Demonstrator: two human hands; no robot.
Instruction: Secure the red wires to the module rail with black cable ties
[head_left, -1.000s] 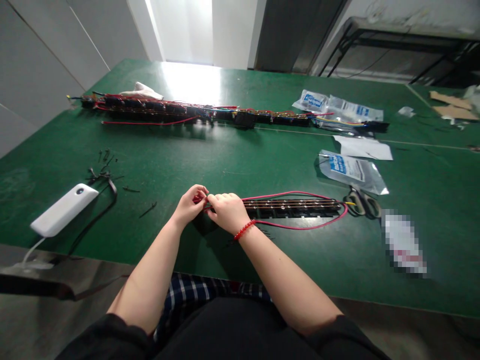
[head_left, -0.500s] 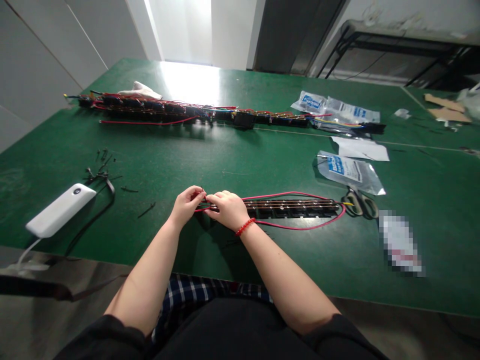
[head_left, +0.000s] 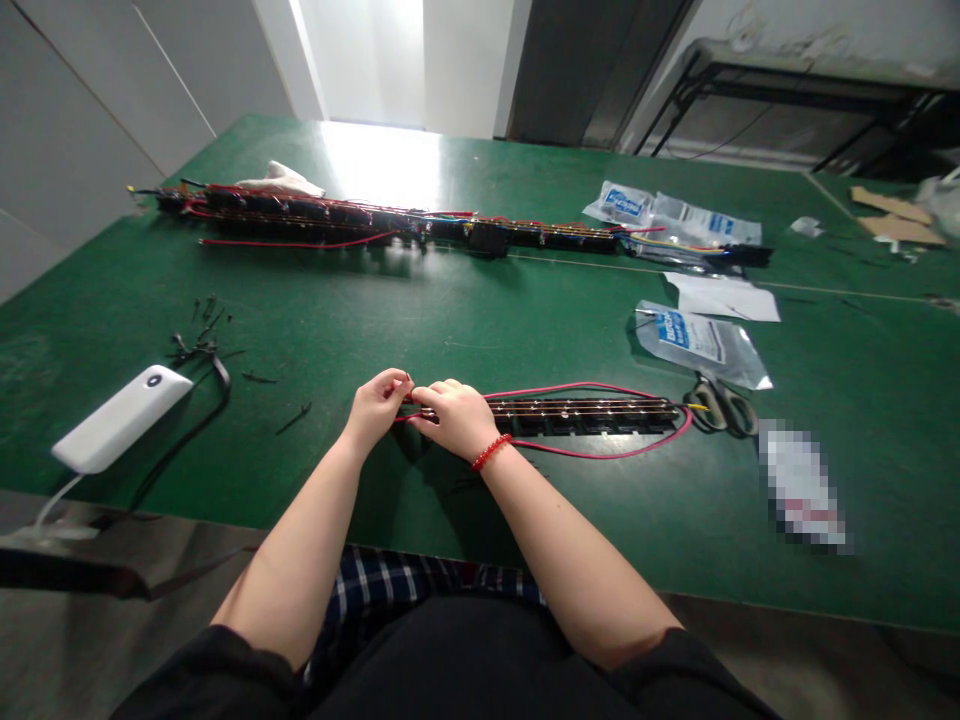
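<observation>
A narrow black strip [head_left: 592, 416] with fine wires along its top lies on the green table in front of me. A red wire [head_left: 589, 385] loops around its right end. My right hand [head_left: 461, 418], with a red bead bracelet, is closed over the strip near its left end. Beside it my left hand [head_left: 375, 412] is closed in a pinch at the strip's left end; its fingertips nearly touch my right fingers. What the pinch holds is too small to make out. Grey-and-black scissors [head_left: 724, 408] lie just off the strip's right end.
A longer wired black assembly [head_left: 300, 220] runs across the back, with a white cloth [head_left: 281, 180] behind it. Left are a white power bank [head_left: 124, 420] and scattered short black pieces [head_left: 196, 348]. Clear plastic bags [head_left: 697, 345] and white paper [head_left: 724, 298] lie right.
My left fingertips have shifted very slightly, and the thin dark tip above them shows less. My right hand and the strip stay in place.
</observation>
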